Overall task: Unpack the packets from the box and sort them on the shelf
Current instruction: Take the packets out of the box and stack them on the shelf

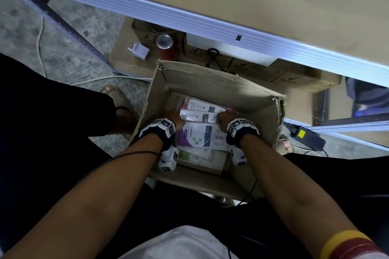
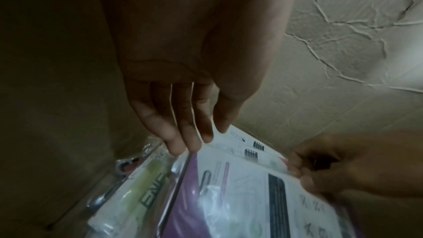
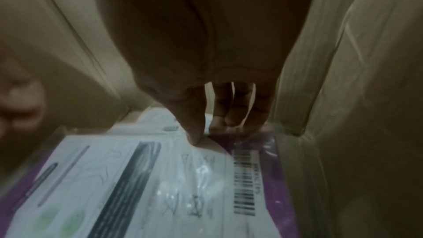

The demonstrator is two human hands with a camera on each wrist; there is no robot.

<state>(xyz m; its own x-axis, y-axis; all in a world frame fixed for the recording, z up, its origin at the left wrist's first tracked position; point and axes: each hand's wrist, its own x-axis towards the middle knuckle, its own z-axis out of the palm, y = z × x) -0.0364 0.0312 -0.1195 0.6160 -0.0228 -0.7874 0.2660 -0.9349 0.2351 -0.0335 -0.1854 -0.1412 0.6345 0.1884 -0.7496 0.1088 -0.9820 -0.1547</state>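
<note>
Creased cardboard box (image 1: pixel 212 82), glossy plastic packets (image 1: pixel 200 134), left hand (image 1: pixel 173 116) fingers straight on packet edge, right hand (image 1: pixel 224 120) pinching far packet, fingertips hidden.

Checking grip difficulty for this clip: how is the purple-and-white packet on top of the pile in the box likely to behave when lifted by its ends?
The purple-and-white packet is flat and card-backed, so probably fairly stiff and light. Its glossy plastic cover reflects light, so it may be slippery. The left hand and right hand are at opposite ends of the stacked packets, which should keep them level.
</note>
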